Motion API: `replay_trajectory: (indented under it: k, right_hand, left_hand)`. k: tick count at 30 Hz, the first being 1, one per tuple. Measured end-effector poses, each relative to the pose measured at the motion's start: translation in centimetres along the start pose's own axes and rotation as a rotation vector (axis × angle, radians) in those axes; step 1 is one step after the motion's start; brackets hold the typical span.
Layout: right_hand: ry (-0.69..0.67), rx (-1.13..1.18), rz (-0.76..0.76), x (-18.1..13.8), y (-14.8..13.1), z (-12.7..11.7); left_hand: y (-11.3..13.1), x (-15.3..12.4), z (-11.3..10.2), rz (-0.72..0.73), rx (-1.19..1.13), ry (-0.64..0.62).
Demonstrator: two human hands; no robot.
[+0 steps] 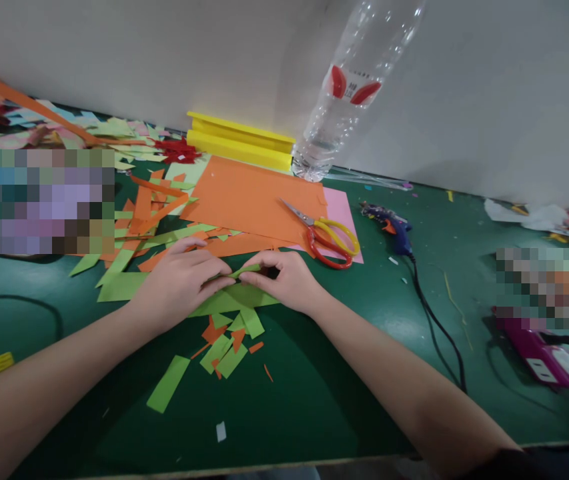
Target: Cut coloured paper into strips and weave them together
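Note:
Between my two hands is a small folded strip of green paper (248,270). My left hand (184,283) pinches its left end with thumb and forefinger. On the other end, the fingers of my right hand (287,277) are closed in a pinch. Both hands are just above a wider green paper piece (234,299) on the table. Beyond them lie orange sheets (249,200), with scissors (321,237) with red and yellow handles resting on top. Nearer me are green and orange paper scraps (224,350).
A large clear bottle (344,100) stands against the wall beside a yellow channel-shaped piece (239,141). To the right lie a blue glue gun (394,227) with its cord and a magenta device (544,350). Cut strips (139,213) heap at left on the green table (314,400).

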State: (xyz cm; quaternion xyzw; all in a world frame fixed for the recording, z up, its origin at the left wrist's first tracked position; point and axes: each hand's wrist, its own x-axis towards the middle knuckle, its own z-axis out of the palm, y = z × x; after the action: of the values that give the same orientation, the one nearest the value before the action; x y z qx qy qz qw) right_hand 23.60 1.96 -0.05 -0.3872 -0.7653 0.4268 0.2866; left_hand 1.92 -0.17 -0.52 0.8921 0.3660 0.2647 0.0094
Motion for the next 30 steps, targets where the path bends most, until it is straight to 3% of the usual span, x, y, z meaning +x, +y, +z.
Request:
replay_trajectory:
  k: [18, 30]
  right_hand:
    - [-0.003, 0.012, -0.032, -0.01, -0.02, -0.05]
    - [-0.035, 0.069, 0.050, -0.12, -0.09, -0.12]
  left_hand:
    - [0.10, 0.06, -0.14, 0.006, 0.014, 0.009]
    - [0.29, 0.18, -0.33, -0.004, -0.053, -0.020]
